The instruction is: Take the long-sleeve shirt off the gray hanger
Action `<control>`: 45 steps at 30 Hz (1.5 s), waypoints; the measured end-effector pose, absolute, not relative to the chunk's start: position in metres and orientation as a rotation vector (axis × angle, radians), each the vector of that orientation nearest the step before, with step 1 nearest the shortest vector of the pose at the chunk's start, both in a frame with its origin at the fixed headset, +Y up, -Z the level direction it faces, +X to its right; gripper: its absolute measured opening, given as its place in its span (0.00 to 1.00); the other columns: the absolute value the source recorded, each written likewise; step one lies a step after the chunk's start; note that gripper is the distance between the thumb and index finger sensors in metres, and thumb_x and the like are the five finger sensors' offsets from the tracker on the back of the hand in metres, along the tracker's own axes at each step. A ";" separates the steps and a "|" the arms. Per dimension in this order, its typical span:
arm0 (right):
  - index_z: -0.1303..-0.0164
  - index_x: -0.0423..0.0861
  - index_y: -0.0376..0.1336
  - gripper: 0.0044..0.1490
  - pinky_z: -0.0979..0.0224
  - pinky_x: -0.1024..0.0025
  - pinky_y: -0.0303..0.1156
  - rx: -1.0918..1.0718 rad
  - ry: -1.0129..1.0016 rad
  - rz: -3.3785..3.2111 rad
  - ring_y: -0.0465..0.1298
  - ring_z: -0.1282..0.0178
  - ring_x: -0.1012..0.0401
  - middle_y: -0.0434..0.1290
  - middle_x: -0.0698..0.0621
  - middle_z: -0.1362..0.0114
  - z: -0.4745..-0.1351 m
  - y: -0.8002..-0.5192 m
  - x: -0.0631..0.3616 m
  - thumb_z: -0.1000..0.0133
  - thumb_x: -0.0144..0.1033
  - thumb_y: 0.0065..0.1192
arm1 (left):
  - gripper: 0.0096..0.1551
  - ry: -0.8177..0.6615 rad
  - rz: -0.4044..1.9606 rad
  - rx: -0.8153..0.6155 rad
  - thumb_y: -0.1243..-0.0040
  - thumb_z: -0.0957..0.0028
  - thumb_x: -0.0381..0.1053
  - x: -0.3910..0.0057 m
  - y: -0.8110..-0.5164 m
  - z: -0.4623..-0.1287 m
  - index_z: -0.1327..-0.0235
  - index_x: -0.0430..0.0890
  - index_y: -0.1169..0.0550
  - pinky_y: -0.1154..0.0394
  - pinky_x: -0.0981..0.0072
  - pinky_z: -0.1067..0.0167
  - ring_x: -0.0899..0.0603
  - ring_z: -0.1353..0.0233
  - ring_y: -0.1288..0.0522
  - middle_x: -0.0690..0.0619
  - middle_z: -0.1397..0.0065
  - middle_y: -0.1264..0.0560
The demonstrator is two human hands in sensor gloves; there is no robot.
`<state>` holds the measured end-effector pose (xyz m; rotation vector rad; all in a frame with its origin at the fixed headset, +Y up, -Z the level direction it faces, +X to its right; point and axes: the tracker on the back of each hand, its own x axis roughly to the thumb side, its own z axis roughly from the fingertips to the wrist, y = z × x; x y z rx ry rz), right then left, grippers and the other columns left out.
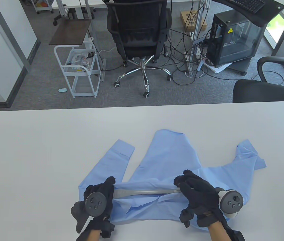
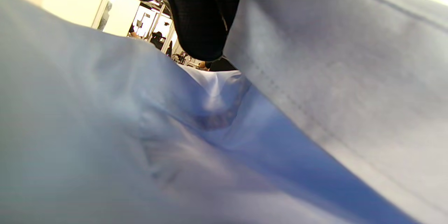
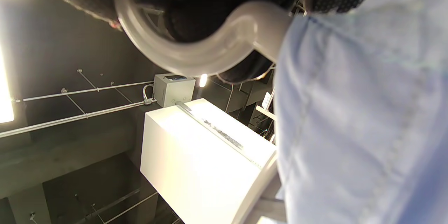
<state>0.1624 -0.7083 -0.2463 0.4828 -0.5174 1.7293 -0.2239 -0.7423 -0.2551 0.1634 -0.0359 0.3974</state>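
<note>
So the light blue long-sleeve shirt (image 1: 167, 163) is spread on the white counter (image 1: 44, 140), down near the 6 o'clock edge, sleeves flung out toward 10 and 2 o'clock. The gray hanger (image 1: 142, 192) lies across its lower part — only a bare stretch of the bar shows between the two gloves, the rest is tucked under fabric.

Left hand (image 1: 99, 198) sits at the hanger's 9 o'clock end, fingers curled down on the bar and the cloth there; can't tell how tight that grip really is. In the left wrist view it's basically all blue fabric.

Right hand (image 1: 197, 193) is at the 3 o'clock end, and the right wrist view shows the hanger's hook (image 3: 196, 47) wrapped by its fingers (image 3: 224, 3) — grip clamped on the hanger.
</note>
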 end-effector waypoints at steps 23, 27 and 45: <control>0.82 0.48 0.74 0.28 0.27 0.33 0.67 0.411 -0.573 1.726 0.86 0.46 0.56 0.81 0.59 0.50 -0.246 -0.709 0.168 0.38 0.61 0.62 | 0.25 0.030 0.467 0.119 0.44 0.44 0.60 -0.230 -0.749 -0.260 0.33 0.60 0.25 0.39 0.40 0.22 0.48 0.29 0.20 0.66 0.43 0.15; 0.82 0.48 0.73 0.28 0.27 0.34 0.67 0.413 -0.584 1.695 0.86 0.46 0.56 0.81 0.59 0.50 -0.243 -0.705 0.169 0.38 0.62 0.62 | 0.25 0.021 0.422 0.078 0.42 0.45 0.60 -0.226 -0.755 -0.264 0.34 0.60 0.25 0.40 0.40 0.22 0.48 0.29 0.20 0.66 0.44 0.15; 0.83 0.48 0.73 0.29 0.27 0.36 0.68 0.447 -0.534 1.676 0.86 0.47 0.56 0.81 0.59 0.51 -0.244 -0.710 0.162 0.38 0.61 0.61 | 0.47 -0.014 0.316 -0.042 0.41 0.51 0.71 -0.224 -0.763 -0.268 0.19 0.57 0.39 0.50 0.32 0.20 0.34 0.15 0.39 0.53 0.19 0.34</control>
